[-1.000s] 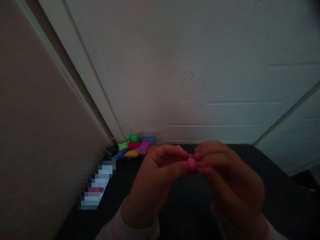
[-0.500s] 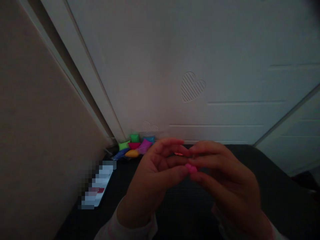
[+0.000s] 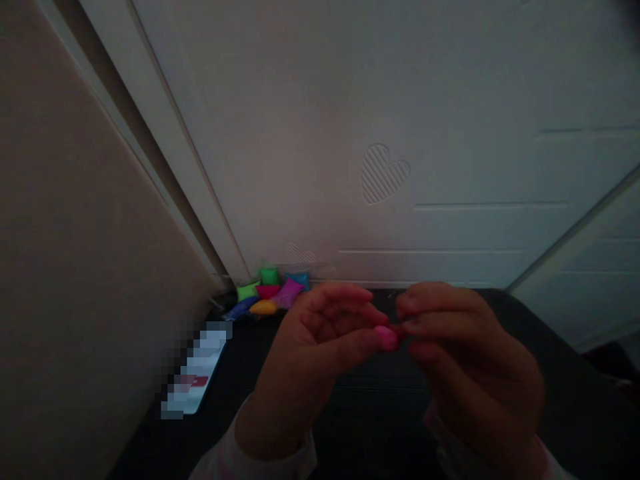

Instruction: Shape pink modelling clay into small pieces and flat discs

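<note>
A small pink lump (image 3: 385, 338), soft-looking like modelling clay, is pinched between the thumb and fingers of my left hand (image 3: 320, 353). My left hand's other fingers curl loosely above it. Just to the right, my right hand (image 3: 475, 360) has its fingers bent towards the lump. Its thumb and index fingertip stand slightly apart, with no held thing plain between them. A dark reddish bit shows between the lump and my right fingertips; I cannot tell whether it is a fingertip or more material. Both hands are above the dark table (image 3: 350, 427).
Several coloured pillow-shaped packets (image 3: 268, 292) in clear plastic lie at the table's back left. A phone (image 3: 200, 373) with a lit, blurred-out screen rests at the left edge by the brown wall (image 3: 75, 280). A white panel with embossed hearts (image 3: 384, 175) stands behind the table.
My right hand has drawn a little to the right, its fingertips away from the pink lump. The lump stays in my left hand, which has hardly moved.
</note>
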Action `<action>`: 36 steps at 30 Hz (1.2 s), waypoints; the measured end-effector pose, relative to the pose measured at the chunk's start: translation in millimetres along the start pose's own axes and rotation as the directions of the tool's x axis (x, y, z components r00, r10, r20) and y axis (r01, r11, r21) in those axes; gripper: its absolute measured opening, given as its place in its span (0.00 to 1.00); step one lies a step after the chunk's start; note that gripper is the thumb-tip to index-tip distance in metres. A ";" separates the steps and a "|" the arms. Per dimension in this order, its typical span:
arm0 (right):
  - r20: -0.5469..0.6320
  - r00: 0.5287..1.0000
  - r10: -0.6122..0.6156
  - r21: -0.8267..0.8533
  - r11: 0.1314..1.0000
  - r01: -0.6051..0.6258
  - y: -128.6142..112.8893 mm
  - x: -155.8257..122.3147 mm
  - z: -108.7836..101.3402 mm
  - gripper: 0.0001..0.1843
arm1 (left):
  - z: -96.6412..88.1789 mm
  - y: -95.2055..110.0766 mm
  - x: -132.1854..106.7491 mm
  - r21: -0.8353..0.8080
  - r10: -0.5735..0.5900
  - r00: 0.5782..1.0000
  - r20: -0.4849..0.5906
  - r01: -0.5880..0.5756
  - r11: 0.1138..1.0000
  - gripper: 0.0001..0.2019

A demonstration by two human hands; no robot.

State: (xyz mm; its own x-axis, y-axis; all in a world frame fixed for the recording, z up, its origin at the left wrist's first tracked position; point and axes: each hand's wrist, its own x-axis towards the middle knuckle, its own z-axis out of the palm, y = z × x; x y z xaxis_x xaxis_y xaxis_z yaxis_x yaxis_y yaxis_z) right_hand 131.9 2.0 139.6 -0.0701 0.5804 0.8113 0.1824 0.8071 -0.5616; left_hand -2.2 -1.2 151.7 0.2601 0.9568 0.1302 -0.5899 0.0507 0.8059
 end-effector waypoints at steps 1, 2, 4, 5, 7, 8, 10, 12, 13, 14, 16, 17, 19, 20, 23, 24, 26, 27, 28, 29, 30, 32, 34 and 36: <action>0.043 0.999 -0.019 -0.030 0.999 0.020 -0.1 0.4 -1.2 0.10 | 0.1 0.4 -0.3 0.002 -0.008 1.000 0.005 0.008 1.000 0.13; 0.089 0.995 -0.036 -0.057 0.998 0.041 -0.1 0.8 -2.4 0.12 | -0.1 0.7 -0.5 0.004 -0.014 1.000 0.011 0.014 1.000 0.13; 0.152 0.988 -0.043 -0.086 0.995 0.057 0.2 1.1 -4.1 0.13 | -0.9 0.9 -0.7 0.005 -0.013 1.000 0.019 0.013 1.000 0.12; 0.154 0.987 -0.041 -0.085 0.995 0.054 0.4 1.0 -4.6 0.12 | -1.6 0.8 -0.6 0.007 -0.009 1.000 0.020 0.009 1.000 0.12; 0.129 0.991 -0.035 -0.068 0.997 0.044 0.7 0.5 -4.9 0.11 | -2.9 -0.1 -0.5 0.014 0.003 1.000 0.018 -0.004 1.000 0.12; 0.121 0.992 -0.035 -0.059 0.997 0.043 0.6 0.3 -4.9 0.11 | -3.5 -0.9 -0.4 0.024 0.005 1.000 0.019 -0.006 1.000 0.12; 0.121 0.992 -0.042 -0.047 0.998 0.048 0.0 0.3 -4.7 0.10 | -4.2 -2.5 -0.4 0.044 0.013 1.000 0.021 -0.014 0.999 0.11; 0.134 0.990 -0.040 -0.049 0.998 0.047 -0.9 0.7 -4.1 0.09 | -4.2 -3.7 -0.5 0.052 0.026 1.000 0.013 -0.026 0.998 0.11; 0.136 0.990 -0.031 -0.047 0.998 0.037 -1.2 1.0 -3.7 0.09 | -3.8 -3.9 -0.7 0.052 0.028 1.000 0.007 -0.029 0.998 0.11; 0.130 0.991 -0.017 -0.036 0.999 0.022 -1.4 1.1 -3.1 0.08 | -3.2 -3.7 -0.9 0.050 0.027 1.000 0.001 -0.027 0.998 0.11; 0.087 0.996 0.028 0.018 0.999 -0.030 -1.0 0.8 -1.9 0.05 | -1.7 -2.4 -1.3 0.049 0.014 1.000 -0.014 -0.013 0.999 0.11; 0.058 0.997 0.051 0.055 0.997 -0.054 -0.5 0.5 -1.5 0.04 | -0.8 -1.4 -1.5 0.050 0.011 1.000 -0.022 -0.010 0.999 0.10; -0.004 0.997 0.071 0.094 0.993 -0.070 0.7 -0.4 -1.0 0.03 | 0.5 0.3 -1.9 0.056 0.018 0.999 -0.040 -0.016 0.998 0.10; -0.014 0.998 0.068 0.084 0.994 -0.067 1.1 -0.7 -1.1 0.03 | 0.8 0.9 -2.0 0.060 0.024 0.999 -0.048 -0.021 0.998 0.10; 0.025 0.999 0.033 -0.018 0.999 -0.032 1.2 -0.7 -1.1 0.07 | 0.3 1.2 -2.2 0.066 0.034 0.999 -0.038 -0.032 0.997 0.10; 0.047 0.999 0.021 -0.051 0.999 -0.019 0.9 -0.4 -1.0 0.09 | -0.2 0.9 -2.2 0.065 0.040 0.999 -0.028 -0.038 0.997 0.10; 0.065 0.998 -0.003 -0.094 0.995 0.009 0.2 0.2 -0.8 0.09 | -1.1 0.2 -2.1 0.062 0.054 0.998 -0.010 -0.053 0.997 0.11; 0.065 0.998 -0.012 -0.106 0.994 0.018 -0.2 0.4 -0.7 0.09 | -1.4 -0.1 -2.0 0.061 0.057 0.998 -0.010 -0.056 0.997 0.11; 0.066 0.998 -0.015 -0.113 0.993 0.023 -0.5 0.6 -0.7 0.09 | -1.5 -0.2 -1.8 0.063 0.054 0.998 -0.013 -0.053 0.997 0.11; 0.063 0.998 -0.017 -0.116 0.993 0.024 -0.8 0.6 -0.7 0.08 | -1.4 -0.2 -1.6 0.065 0.046 0.999 -0.018 -0.045 0.997 0.11; 0.062 0.998 -0.018 -0.118 0.993 0.025 -1.0 0.4 -0.9 0.08 | -1.2 -0.1 -1.3 0.065 0.043 0.999 -0.023 -0.041 0.997 0.11; 0.055 0.998 -0.015 -0.104 0.994 0.021 -0.8 -0.3 -1.1 0.06 | -0.6 0.3 -0.9 0.066 0.031 0.999 -0.028 -0.029 0.997 0.10; 0.018 1.000 -0.006 -0.057 0.998 0.007 -0.3 -1.3 -1.6 0.04 | -0.1 0.7 -0.8 0.058 0.027 0.999 -0.032 -0.025 0.998 0.10; 0.001 1.000 0.018 -0.012 1.000 -0.018 0.3 -1.7 -2.5 0.04 | 0.4 1.0 -1.4 0.042 0.036 0.999 -0.025 -0.035 0.999 0.11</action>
State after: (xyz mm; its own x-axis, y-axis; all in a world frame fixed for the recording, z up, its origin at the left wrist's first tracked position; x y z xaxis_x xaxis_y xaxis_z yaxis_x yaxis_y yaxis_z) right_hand 134.5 1.0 138.4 -0.0676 0.5946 0.8012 0.1953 0.7954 -0.5738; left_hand -2.8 -2.6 152.6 0.2197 0.9647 0.1452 -0.5664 0.0050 0.8241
